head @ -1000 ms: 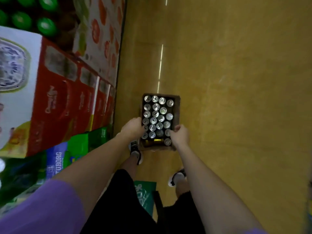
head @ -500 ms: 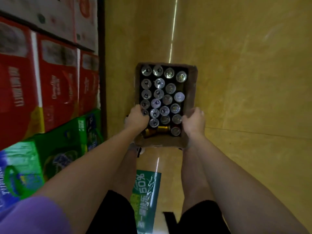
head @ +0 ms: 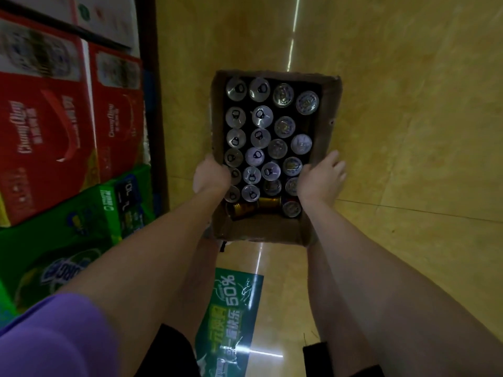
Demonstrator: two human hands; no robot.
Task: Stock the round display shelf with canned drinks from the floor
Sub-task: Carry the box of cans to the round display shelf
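Box (head: 272, 229) lifted closer, two hands (gripping)

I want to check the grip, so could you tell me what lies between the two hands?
In the head view, the box of cans lies between the left hand and right hand.

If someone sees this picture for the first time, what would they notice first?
First, the open cardboard box at the centre, packed with upright silver-topped cans, the left hand and right hand holding its two sides. Next, the red cartons stacked at the left.
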